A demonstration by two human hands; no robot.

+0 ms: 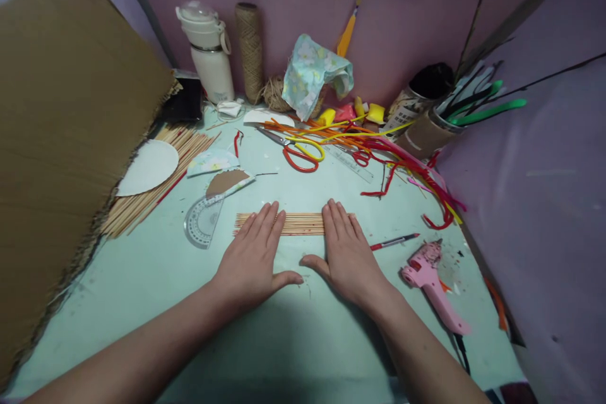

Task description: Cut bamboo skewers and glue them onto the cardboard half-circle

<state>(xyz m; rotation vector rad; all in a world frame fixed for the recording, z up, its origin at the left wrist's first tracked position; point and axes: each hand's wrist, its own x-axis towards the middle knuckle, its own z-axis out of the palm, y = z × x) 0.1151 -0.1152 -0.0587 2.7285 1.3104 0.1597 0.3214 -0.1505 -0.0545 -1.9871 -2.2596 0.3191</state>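
Note:
A row of thin wooden sticks lies side by side on the pale green tabletop, with small red marks along it. My left hand rests flat over the row's left part, fingers stretched out and thumb to the side. Over the right part lies my right hand, also flat with its thumb spread. Both palms face down, and the fingers cover parts of the sticks. A clear protractor lies left of my left hand. Right of my right hand are a red pen and a pink glue gun.
A big cardboard sheet leans in at the left, beside more loose sticks. Scissors, pipe cleaners and a ruler lie farther back. A white bottle, twine roll and tool can stand behind.

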